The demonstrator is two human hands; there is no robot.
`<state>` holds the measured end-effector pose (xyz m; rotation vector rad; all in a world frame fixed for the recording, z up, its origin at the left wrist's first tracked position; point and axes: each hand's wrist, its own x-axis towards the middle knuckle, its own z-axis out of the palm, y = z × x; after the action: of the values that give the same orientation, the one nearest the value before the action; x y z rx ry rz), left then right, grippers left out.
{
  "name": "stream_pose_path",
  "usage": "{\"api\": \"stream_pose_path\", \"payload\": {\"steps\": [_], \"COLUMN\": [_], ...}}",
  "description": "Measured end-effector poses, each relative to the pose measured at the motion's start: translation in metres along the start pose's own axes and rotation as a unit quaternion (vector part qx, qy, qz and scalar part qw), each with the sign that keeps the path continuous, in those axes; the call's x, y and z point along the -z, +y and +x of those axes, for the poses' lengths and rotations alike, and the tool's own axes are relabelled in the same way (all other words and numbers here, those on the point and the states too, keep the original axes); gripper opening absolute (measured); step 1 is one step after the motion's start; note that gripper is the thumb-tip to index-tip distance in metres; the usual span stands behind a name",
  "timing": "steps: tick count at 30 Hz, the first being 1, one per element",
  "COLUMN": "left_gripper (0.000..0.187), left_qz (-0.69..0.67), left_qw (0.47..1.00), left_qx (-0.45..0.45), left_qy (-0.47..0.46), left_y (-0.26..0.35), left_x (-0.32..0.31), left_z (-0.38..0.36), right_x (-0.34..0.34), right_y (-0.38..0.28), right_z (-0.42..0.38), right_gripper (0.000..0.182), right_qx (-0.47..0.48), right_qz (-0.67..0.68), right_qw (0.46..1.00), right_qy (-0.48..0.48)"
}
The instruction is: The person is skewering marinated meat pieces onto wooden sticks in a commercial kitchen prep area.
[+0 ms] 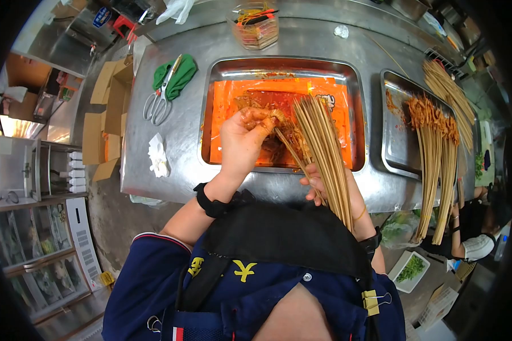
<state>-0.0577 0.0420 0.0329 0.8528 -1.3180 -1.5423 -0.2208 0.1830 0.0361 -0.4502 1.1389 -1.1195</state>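
- The left hand [246, 139] is pinched shut on a piece of marinated meat [260, 117], glossy and reddish-brown with sauce, held over the big steel tray [279, 65].
- A single skewer [287, 149] runs from the meat down towards the right hand [331, 190], its tip at the piece.
- The right hand is closed around a bundle of bare bamboo skewers [321, 145], pale tan and fanned upward over the tray; its fingers sit at the near table edge.
- Inside the tray lies an orange plastic liner [233, 113], smeared with sauce, with more meat heaped in the middle. A small printed mark shows on the liner near its far right corner, too small to read.
- To the right, a second tray [393, 148] carries finished skewers [435, 153], meat at the far ends, sticks pointing this way.
- Scissors [159, 99] rest on a green cloth [179, 74] to the left.
- The person's dark blue top bears a yellow "¥"-like mark [244, 270].
- Another person sits at lower right.
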Motion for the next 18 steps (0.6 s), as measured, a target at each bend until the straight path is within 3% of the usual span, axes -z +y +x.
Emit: {"api": "stream_pose_path", "payload": {"steps": [4,7,11,14,18], "left_gripper": [0.005,0.009,0.011,0.012,0.014], "left_qz": [0.021,-0.021,0.000,-0.082,-0.081], "left_qw": [1.000,0.997,1.000,0.995,0.995], "left_qx": [-0.014,0.032,0.001,0.056,0.063], "left_qy": [0.003,-0.066,-0.026,-0.010,0.013], "left_y": [-0.010,-0.016,-0.017,-0.021,-0.019], "left_x": [-0.006,-0.006,-0.003,-0.005,-0.005], "left_z": [-0.009,-0.016,-0.008,-0.006,-0.004], "right_x": [-0.002,-0.001,-0.005,-0.002,-0.001], "right_y": [0.002,0.002,-0.001,-0.001,-0.001], "right_z": [0.000,0.003,0.007,0.001,0.007], "right_gripper": [0.025,0.025,0.026,0.027,0.028], "right_qx": [0.007,0.005,0.003,0.000,0.001], "right_qz": [0.005,0.007,0.008,-0.003,0.007], "right_qw": [1.000,1.000,1.000,1.000,1.000], "right_qy": [0.003,0.007,0.002,0.015,0.001]}}
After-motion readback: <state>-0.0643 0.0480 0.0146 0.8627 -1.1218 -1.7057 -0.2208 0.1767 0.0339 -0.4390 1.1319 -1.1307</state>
